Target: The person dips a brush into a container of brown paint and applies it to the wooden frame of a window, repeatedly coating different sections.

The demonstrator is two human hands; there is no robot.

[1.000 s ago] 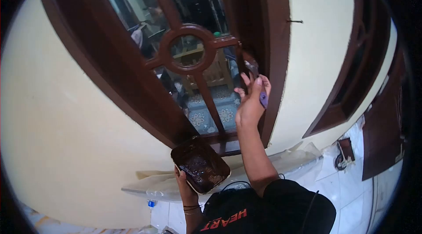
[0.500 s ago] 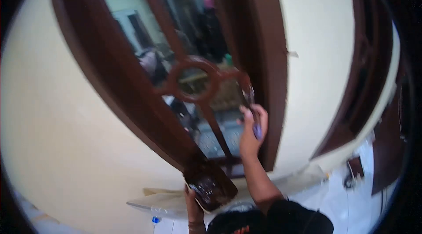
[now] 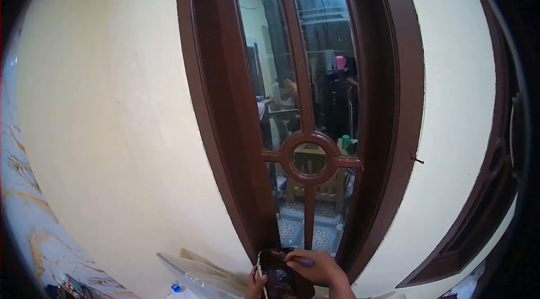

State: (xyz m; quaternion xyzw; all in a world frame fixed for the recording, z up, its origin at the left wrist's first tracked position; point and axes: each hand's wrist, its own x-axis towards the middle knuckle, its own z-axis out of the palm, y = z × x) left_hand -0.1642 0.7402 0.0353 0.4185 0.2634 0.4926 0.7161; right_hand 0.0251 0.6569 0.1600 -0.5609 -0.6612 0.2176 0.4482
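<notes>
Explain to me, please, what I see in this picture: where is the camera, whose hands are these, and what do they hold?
The camera sits on a person's head and looks forward and down. There is no machine, only two bare hands at the bottom edge. The left hand holds a small dark tray of brown paint. The right hand lies over it, gripping a purple-handled tool, probably a brush. Ahead stands a dark brown wooden window frame in a cream wall.

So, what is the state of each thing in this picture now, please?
paint tray: held from below by left hand, dark brown paint inside.
brush: gripped in right hand, over the paint tray; bristles hidden.
window frame: glossy brown.
glass panes: unbroken, a room shows in them.
plastic sheet: crumpled below the window.
</notes>
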